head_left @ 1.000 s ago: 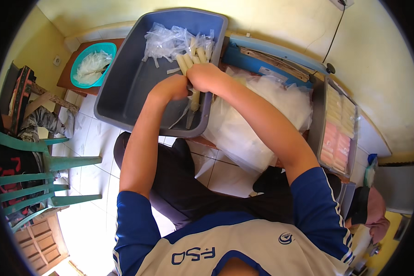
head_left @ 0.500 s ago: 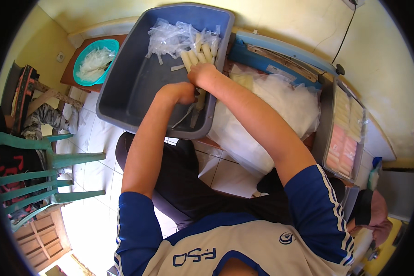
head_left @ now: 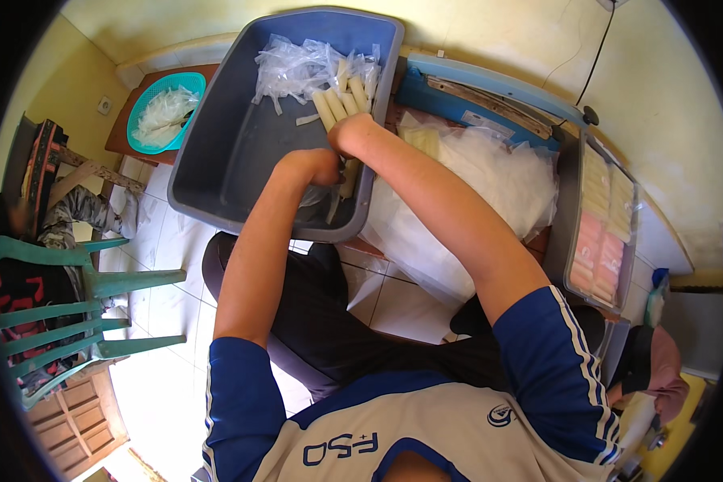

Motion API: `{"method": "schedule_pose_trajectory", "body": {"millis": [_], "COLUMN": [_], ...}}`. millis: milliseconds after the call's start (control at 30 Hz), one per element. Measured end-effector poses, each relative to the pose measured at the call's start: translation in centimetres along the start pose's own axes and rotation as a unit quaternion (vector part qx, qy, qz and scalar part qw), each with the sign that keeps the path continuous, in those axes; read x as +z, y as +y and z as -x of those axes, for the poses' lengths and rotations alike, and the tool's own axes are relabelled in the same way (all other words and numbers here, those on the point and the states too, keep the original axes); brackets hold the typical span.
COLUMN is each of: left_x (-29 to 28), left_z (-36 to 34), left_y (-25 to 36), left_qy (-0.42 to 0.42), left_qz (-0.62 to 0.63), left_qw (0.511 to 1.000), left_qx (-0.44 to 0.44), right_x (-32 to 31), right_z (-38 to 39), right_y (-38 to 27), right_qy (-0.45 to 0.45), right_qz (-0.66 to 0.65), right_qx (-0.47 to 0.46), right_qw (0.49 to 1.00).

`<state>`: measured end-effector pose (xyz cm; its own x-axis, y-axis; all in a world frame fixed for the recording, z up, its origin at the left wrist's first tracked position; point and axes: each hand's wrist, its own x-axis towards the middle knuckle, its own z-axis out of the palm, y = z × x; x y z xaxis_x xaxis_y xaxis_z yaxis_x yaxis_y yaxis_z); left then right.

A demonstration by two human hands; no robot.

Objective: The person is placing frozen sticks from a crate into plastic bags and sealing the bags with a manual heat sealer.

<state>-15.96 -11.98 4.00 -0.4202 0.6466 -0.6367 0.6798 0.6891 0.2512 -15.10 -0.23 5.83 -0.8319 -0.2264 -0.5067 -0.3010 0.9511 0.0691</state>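
Note:
Both of my hands are inside the large grey tub (head_left: 231, 153). My right hand (head_left: 352, 134) is bent over a row of pale yellow filled plastic tubes (head_left: 329, 106); its fingers are curled in and what they grip is hidden. Just left of it and nearer me, my left hand (head_left: 320, 166) is closed, its fingertips turned away from view. Clear plastic (head_left: 317, 197) shows beneath the left hand. Another pale tube (head_left: 349, 178) lies along the tub's right wall, by both hands. Crumpled clear plastic bags (head_left: 293, 68) are heaped at the tub's far end.
Right of the tub lie a big clear bag of whitish plastic (head_left: 490, 185) and a long blue sealing device (head_left: 474, 100). Beyond is a grey crate (head_left: 574, 161) with pink and cream packs. Left are a turquoise basket (head_left: 140, 116), a green plastic chair (head_left: 96, 281) and another person's leg (head_left: 88, 210).
My hands stay close together, with only slight movement. The strip hanging below my left hand has shifted, and clear plastic shows there now. The view has moved slightly.

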Motion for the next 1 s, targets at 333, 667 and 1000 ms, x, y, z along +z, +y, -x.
{"method": "schedule_pose_trajectory", "body": {"millis": [333,667,1000], "left_x": [-2.2,-3.2,-3.8], "left_z": [3.1,3.9,6.2], "left_y": [2.4,3.4,6.2], "left_qy": [0.07,0.384,0.512], "left_qz": [-0.006,0.127,0.294], "left_qw": [0.996,0.913,0.803], "left_qx": [-0.061,-0.042,0.08], "right_x": [-1.5,-3.1,-3.8], "right_z": [1.5,5.4,12.0], "right_y": [0.6,5.4,7.5], "right_qy": [0.006,0.24,0.358], "right_qz": [-0.046,-0.347,-0.618], "right_qx": [-0.052,-0.119,-0.038], "right_qw": [0.998,0.899,0.699]}}
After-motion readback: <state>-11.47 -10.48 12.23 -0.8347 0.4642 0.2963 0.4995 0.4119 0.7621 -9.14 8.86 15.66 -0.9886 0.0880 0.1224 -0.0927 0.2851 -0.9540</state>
